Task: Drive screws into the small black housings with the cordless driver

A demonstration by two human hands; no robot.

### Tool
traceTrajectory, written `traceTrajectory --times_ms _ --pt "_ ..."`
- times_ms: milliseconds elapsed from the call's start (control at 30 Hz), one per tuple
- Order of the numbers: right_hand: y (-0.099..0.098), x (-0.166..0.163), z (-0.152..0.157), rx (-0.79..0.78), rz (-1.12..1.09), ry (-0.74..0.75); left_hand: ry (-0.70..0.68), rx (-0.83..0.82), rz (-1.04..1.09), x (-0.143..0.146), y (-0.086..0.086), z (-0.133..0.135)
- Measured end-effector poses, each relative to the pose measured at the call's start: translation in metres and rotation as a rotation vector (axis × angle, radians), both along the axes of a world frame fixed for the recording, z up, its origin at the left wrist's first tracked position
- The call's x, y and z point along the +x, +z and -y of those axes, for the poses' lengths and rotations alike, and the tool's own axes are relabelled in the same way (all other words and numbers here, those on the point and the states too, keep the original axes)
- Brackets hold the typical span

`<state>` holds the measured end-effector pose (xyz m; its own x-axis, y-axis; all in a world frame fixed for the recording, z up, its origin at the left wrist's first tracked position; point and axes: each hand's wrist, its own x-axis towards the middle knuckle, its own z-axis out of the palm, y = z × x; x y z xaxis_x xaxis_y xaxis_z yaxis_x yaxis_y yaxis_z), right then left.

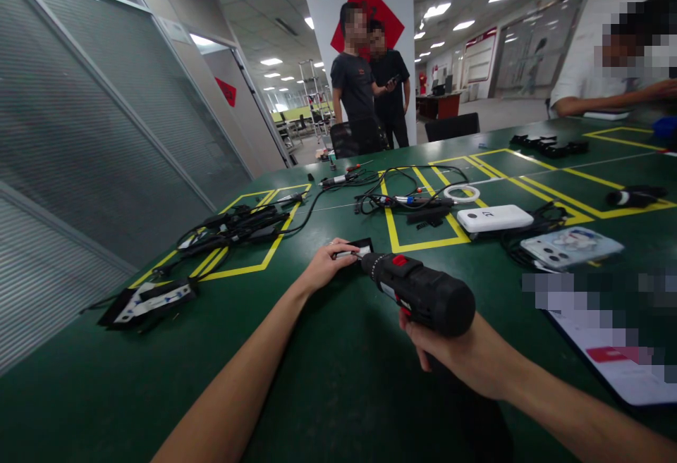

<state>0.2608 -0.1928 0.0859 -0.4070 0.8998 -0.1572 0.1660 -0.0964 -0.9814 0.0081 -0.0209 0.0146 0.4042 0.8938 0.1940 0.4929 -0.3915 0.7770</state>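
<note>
Right hand (441, 343) was wrapped round the handle of a black power drill (423, 294) with red controls, its chuck pointing away, toward the other hand. Small lettering beside the red patch on the drill's side was too blurred to read. Left hand (328, 266) had its fingers drawn in narrow, holding a small pale piece (346, 253) against a dark plate (364, 244) on the green worktop (317, 371). The drill's tip reached the right end of the piece; whether they touched could not be told.

To the right lay a white power bank (494, 218) with a dark mark like a two-digit number, perhaps 27. Nearer stood a picture-printed phone case (574, 246), then a clipboard (624, 357) whose sheet carried a red block; its text was pixelated. Blue marks on a white strip (156, 302) at the left could not be made out as words. Black cables (238, 227) lay heaped across yellow tape outlines (431, 244).

Behind two standing people (370, 82), a red diamond sign (370, 8) bore a dark character, partly hidden. Writing on a red-framed wall board (480, 56) was too small to read.
</note>
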Motion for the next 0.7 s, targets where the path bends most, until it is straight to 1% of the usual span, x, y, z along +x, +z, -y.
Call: traceTrajectory --times_ms 167,533,700 --pt "-0.0020 -0.0005 -0.0008 -0.006 -0.010 -0.011 0.001 0.003 0.005 -0.0004 -0.0012 -0.0001" --pt "0.0001 -0.0003 0.0000 0.003 -0.006 -0.018 0.014 0.006 0.010 -0.0012 -0.0037 -0.0009" --pt "0.0006 -0.0006 -0.0006 -0.025 0.003 -0.018 0.005 -0.009 0.027 -0.0020 -0.0033 -0.0009"
